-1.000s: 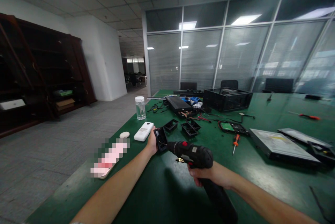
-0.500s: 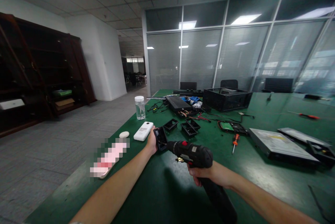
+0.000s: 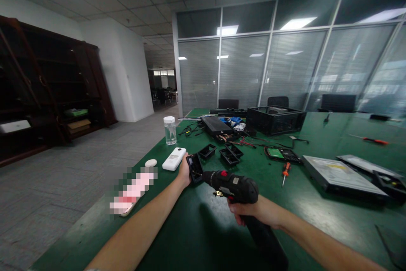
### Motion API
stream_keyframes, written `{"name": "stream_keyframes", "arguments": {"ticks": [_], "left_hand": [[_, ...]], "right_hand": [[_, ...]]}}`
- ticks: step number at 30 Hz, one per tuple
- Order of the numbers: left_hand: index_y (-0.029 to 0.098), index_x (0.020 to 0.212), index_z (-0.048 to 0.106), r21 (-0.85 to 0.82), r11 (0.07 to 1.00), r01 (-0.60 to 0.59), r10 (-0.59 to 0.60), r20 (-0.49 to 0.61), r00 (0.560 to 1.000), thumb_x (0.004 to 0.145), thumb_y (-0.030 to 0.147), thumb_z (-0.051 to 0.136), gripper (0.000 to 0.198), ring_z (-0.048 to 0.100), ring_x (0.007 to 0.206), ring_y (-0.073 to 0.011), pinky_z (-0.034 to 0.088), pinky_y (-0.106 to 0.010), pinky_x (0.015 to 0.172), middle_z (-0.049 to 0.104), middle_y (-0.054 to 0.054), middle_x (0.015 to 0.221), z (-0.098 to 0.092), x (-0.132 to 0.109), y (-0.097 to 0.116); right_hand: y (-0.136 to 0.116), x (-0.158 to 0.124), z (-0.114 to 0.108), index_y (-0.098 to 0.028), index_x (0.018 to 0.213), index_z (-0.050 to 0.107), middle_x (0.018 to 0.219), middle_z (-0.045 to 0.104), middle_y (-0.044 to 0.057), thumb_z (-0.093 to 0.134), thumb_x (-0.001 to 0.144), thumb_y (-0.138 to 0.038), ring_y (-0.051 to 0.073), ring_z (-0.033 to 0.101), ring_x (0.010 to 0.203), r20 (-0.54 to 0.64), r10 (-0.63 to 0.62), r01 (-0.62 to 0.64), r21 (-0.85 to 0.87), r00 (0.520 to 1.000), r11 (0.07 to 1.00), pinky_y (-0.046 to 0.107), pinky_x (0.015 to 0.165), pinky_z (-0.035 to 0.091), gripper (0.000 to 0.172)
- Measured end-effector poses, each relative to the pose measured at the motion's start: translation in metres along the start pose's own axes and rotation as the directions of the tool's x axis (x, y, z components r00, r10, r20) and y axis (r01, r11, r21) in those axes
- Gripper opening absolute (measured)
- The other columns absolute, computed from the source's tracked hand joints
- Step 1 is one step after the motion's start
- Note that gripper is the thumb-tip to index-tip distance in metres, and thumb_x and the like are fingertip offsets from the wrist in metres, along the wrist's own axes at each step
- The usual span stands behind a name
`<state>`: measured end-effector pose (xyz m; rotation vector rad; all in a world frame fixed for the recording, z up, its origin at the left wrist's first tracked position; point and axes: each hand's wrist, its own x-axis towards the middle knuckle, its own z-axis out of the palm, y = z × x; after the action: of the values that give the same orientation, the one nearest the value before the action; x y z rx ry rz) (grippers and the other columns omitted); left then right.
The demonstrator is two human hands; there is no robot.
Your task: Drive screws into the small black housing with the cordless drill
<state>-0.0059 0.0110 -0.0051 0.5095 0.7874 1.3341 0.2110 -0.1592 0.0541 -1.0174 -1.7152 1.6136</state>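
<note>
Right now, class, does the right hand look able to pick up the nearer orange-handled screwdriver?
Probably not: the right hand is wrapped around the drill. The screwdriver lies fairly near, so freeing that hand would likely be enough.

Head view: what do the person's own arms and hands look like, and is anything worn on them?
Left hand and right hand: ungloved, no rings visible. Left forearm and right forearm: no sleeves in view. A pale sliver at the picture's bottom edge, by the left forearm, is too small to identify.

Phone (image 3: 135,192) pixelated; drill (image 3: 234,187) indistinct at tip, beside black frame (image 3: 194,169); cabinet (image 3: 47,85) cut off by left edge.
</note>
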Motion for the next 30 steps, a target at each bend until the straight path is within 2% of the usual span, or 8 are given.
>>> {"name": "stream_keyframes", "arguments": {"ticks": [8,13,22,30], "left_hand": [[0.020,0.077,0.054,0.005,1.000,-0.023,0.023,0.030,0.999,0.075,0.050,0.053,0.030,0.061,0.054,-0.0201,0.048,-0.032,0.055,0.060,-0.001,0.060,0.0010,-0.0024,0.0000],[0.020,0.078,0.054,0.017,0.999,-0.035,0.034,0.019,0.999,0.075,0.050,0.053,0.030,0.060,0.053,-0.0203,0.048,-0.033,0.054,0.060,-0.001,0.061,0.0019,-0.0037,0.0001],[0.019,0.079,0.055,0.002,1.000,-0.030,0.030,0.022,0.999,0.074,0.049,0.054,0.031,0.061,0.054,-0.0188,0.048,-0.031,0.056,0.060,0.000,0.061,-0.0003,-0.0003,-0.0003],[0.019,0.080,0.055,0.019,1.000,-0.021,0.020,0.012,1.000,0.076,0.050,0.051,0.032,0.061,0.053,-0.0193,0.048,-0.031,0.054,0.061,-0.001,0.061,0.0018,-0.0026,0.0005]], "right_hand": [[-0.0003,0.0001,-0.0002,-0.015,0.074,0.057,0.057,0.059,-0.002,0.071,0.069,-0.046,0.012,0.055,0.053,0.007,0.034,-0.034,0.032,0.999,0.999,0.025,0.054,0.042,0.034],[-0.0028,-0.0013,0.0013,-0.015,0.077,0.056,0.056,0.058,-0.002,0.070,0.070,-0.048,0.012,0.054,0.053,-0.012,0.008,-0.008,0.002,1.000,1.000,0.024,0.053,0.041,0.036],[-0.0017,-0.0011,0.0003,-0.016,0.077,0.056,0.059,0.057,-0.003,0.069,0.073,-0.044,0.012,0.055,0.054,0.024,-0.032,0.032,0.020,0.999,0.999,0.025,0.055,0.042,0.031],[0.0065,0.0018,-0.0022,-0.015,0.079,0.057,0.061,0.057,-0.002,0.069,0.073,-0.043,0.012,0.054,0.054,0.015,-0.009,0.009,0.033,1.000,0.999,0.024,0.053,0.042,0.031]]}}
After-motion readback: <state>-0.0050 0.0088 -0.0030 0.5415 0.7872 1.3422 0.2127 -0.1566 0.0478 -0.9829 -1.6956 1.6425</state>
